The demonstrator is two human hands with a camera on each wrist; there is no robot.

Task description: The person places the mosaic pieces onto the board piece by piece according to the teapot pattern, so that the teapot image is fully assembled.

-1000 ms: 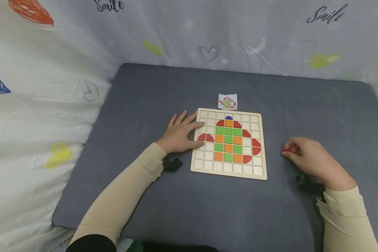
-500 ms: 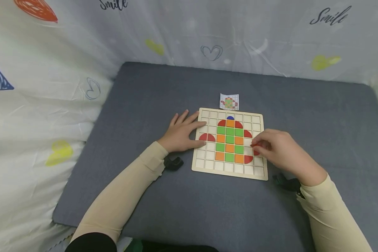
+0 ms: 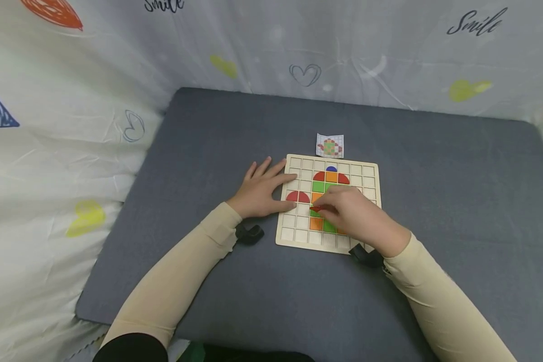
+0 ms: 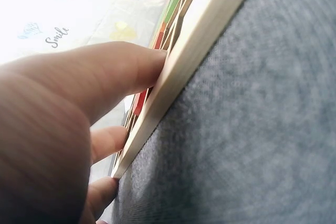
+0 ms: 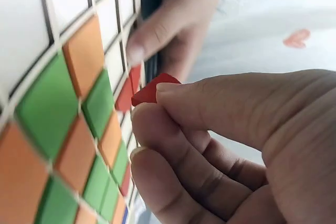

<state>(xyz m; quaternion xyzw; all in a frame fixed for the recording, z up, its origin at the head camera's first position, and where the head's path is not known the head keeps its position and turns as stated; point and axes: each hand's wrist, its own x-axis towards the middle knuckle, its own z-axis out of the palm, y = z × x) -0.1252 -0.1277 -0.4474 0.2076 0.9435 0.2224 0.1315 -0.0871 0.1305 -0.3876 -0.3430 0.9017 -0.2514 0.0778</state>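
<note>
A wooden grid board [image 3: 282, 238] lies flat, with orange, green, red and blue tiles set in its cells. Spread along the board's left edge, my left hand [image 3: 261, 195] rests its thumb and fingertips on the frame. Over the board's middle, my right hand [image 3: 357, 216] pinches a red tile [image 5: 152, 88] with a curved side between thumb and index finger; the tile is held just above the board. Two red quarter-round tiles [image 3: 297, 196] sit in cells near the left thumb. My right hand hides the right-hand tiles in the head view.
A small printed picture card [image 3: 330, 146] lies just beyond the board's far edge, showing a coloured grid pattern. The table is covered in grey cloth [image 3: 235, 311]. A white patterned curtain [image 3: 262, 45] hangs behind and to the left.
My right hand has carried the red tile leftward, from the table right of the board to over the board's middle. My left hand stays in place on the left edge.
</note>
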